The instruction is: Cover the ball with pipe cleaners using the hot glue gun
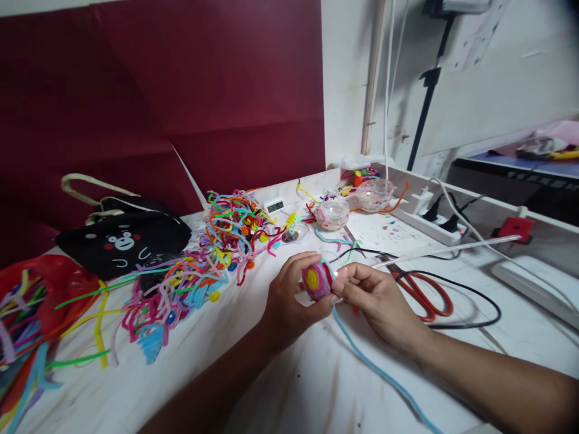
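My left hand (292, 295) is closed around a small coil of wound pipe cleaners (317, 281), yellow in the middle with pink, purple and red rings about it. At its right edge, my right hand (368, 298) pinches a light blue pipe cleaner (377, 367) with thumb and fingers. The long end of that pipe cleaner runs down from the coil toward the bottom edge of the view. Both hands are held just above the white table (289, 386). The coil's back is hidden by the left fingers.
Heaped pipe cleaners (235, 223) spread across the table's left. A black bag (126, 241) and red plastic bag (67, 295) lie beyond. Clear bowls (332, 214), a small digital display (274, 206), orange-handled scissors (446, 295), a power strip (429, 226) and cables are around the right side.
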The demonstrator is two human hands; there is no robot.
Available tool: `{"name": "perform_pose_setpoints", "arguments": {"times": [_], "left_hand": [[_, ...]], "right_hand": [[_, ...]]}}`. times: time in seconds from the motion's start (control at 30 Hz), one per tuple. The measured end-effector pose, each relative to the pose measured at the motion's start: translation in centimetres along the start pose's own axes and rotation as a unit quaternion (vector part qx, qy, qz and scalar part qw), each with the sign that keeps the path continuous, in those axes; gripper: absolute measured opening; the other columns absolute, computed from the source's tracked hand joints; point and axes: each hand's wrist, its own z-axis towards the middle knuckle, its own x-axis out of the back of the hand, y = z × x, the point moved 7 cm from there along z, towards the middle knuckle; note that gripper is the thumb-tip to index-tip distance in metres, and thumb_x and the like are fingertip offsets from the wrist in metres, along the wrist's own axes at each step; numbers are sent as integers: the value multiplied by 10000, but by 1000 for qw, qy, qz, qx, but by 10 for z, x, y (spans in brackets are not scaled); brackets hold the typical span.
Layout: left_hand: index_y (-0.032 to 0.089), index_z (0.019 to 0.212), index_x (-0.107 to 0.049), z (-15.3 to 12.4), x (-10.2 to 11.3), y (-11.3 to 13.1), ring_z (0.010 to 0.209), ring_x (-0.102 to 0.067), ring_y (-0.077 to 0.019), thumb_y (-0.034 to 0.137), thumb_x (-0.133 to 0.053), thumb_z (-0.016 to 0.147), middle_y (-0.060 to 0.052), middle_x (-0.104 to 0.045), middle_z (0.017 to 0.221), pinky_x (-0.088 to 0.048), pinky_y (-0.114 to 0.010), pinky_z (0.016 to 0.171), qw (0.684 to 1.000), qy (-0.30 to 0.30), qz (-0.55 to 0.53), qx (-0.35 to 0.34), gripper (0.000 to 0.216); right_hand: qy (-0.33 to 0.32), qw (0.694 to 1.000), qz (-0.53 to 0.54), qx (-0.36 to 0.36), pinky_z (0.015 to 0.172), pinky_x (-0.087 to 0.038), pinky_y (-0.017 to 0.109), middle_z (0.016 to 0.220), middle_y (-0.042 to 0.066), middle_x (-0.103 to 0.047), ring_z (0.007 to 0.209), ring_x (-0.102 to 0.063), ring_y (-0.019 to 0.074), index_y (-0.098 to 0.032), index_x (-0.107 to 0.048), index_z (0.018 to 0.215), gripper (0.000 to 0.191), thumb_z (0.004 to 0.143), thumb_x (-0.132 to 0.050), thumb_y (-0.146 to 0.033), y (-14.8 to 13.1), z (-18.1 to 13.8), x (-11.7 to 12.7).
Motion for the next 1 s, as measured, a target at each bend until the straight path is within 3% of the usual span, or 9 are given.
{"name": "perform_pose_setpoints", "arguments": {"times": [0.3, 0.6, 0.83, 1.0], "left_hand": [[210, 1349, -704, 3, 0, 10, 1313, -769, -317, 222, -870, 783, -164, -754, 1423, -753, -329, 815, 999, -31, -24, -15, 590], [207, 1349, -704, 5, -7, 3, 1151, -819, -300, 204, -865, 701, -132, -815, 1297, -725, -280, 689, 990, -47, -89, 98, 668], [185, 1308, -691, 6, -5, 1, 996, -862, -302, 245, -870, 693, -113, -863, 1157, -707, -285, 655, 975, -42, -117, 184, 643], [207, 1277, -697, 10, -1, -5, 939, -859, -280, 298, -893, 689, -66, -861, 1060, -712, -309, 665, 971, -11, -155, 182, 627]], "right_hand": [[3, 1000, 0, 6, 597, -465, 254, 620, -17, -734, 585, -597, 129, -215, -813, 691, 386, 533, -1097, -423, -2, -1, 3], [1, 1000, 3, 0, 579, -443, 250, 609, -29, -720, 564, -577, 115, -208, -815, 684, 356, 549, -1080, -405, -2, 4, 4], [-15, 1000, -8, 4, 569, -462, 255, 687, 6, -776, 589, -610, 124, -201, -880, 823, 458, 624, -1045, -579, -4, 5, 4], [-37, 999, 2, 20, 658, -535, 281, 747, 14, -818, 661, -682, 150, -233, -895, 901, 403, 613, -1082, -442, -7, 1, 1]]}}
